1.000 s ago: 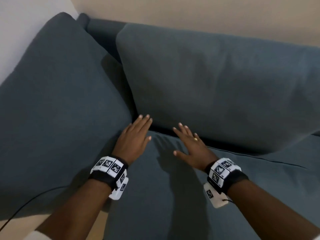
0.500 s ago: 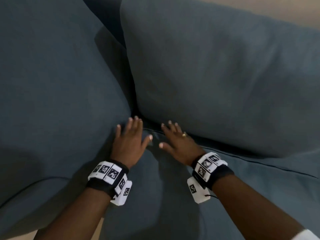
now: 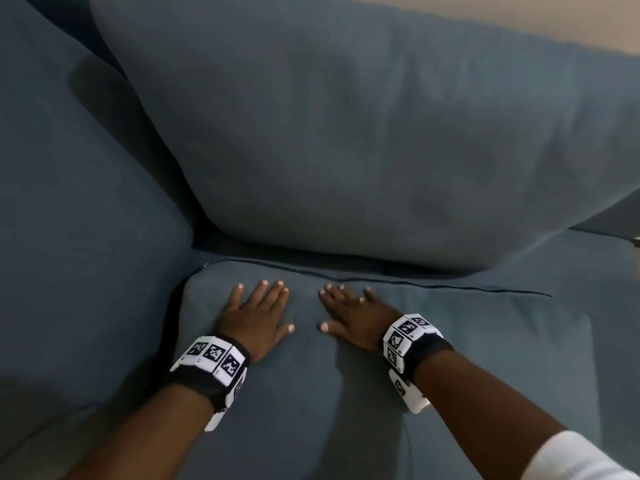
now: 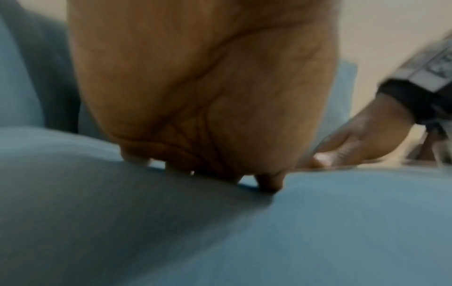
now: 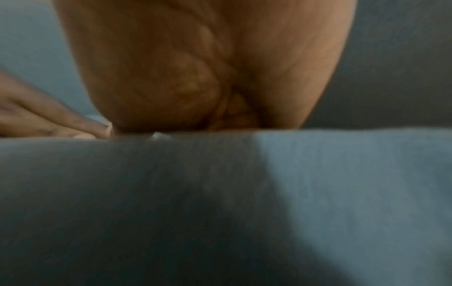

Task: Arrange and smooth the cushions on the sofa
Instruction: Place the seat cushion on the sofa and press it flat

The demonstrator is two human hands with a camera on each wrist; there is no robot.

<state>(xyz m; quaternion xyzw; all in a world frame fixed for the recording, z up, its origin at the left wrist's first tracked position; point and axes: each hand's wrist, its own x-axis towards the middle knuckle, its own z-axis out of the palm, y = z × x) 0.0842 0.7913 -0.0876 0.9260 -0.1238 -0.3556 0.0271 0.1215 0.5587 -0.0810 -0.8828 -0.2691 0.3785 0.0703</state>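
We press our left hand point(image 3: 254, 318) and right hand point(image 3: 353, 317) flat, fingers straight, on the seat cushion point(image 3: 346, 410). Both wrist views are blurred.

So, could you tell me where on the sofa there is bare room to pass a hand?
The seat cushion lies bare to the right of the right hand, below the back cushion, and toward the front edge. It is crowded at the left, where the left hand lies close to the side cushion.

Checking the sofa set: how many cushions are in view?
3: seat cushion under both hands, back cushion behind it, side cushion at left. More may lie outside the frame.
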